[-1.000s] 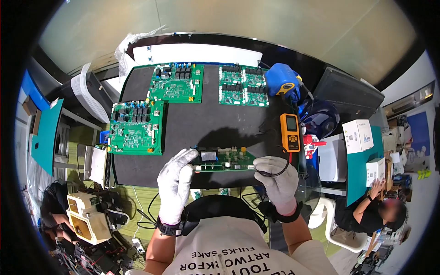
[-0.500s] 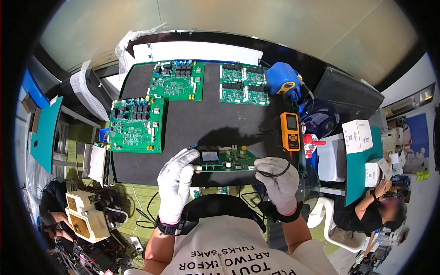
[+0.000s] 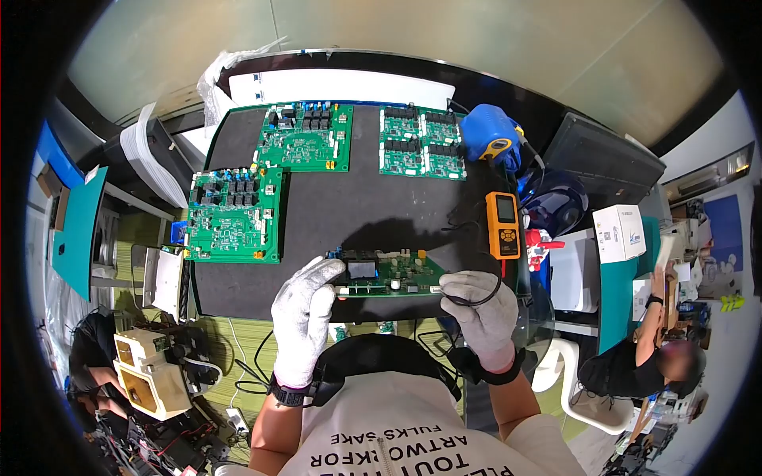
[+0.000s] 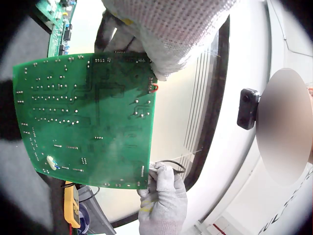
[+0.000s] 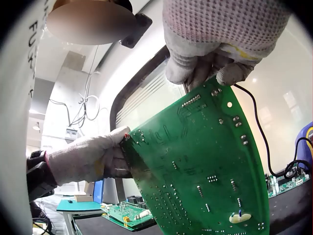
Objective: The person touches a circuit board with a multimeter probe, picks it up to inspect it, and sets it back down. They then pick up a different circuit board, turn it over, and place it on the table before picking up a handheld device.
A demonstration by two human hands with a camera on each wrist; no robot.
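In the head view a green circuit board (image 3: 409, 282) is tilted up over the near edge of the table, its component side facing away from me. My gloved left hand (image 3: 305, 313) grips its left end. At the right end, my gloved right hand (image 3: 480, 309) holds the board's corner between thumb and fingers, and a black cable (image 3: 468, 302) loops over these fingers. The left wrist view shows the board's soldered underside (image 4: 88, 122) and a thin silvery piece (image 4: 153, 169) beside the right thumb at the corner. What this piece is, I cannot tell.
Larger green boards (image 3: 230, 218) lie at the table's left. A panel of small boards (image 3: 422, 143) lies at the back. At the right are an orange handheld meter (image 3: 502, 226) and a blue tool holder (image 3: 488, 135). Another person (image 3: 635, 365) sits at the far right.
Both hands and the board stay almost where they were. The view has tilted slightly. At the far right, the other person's arm has reached out farther across the teal table.
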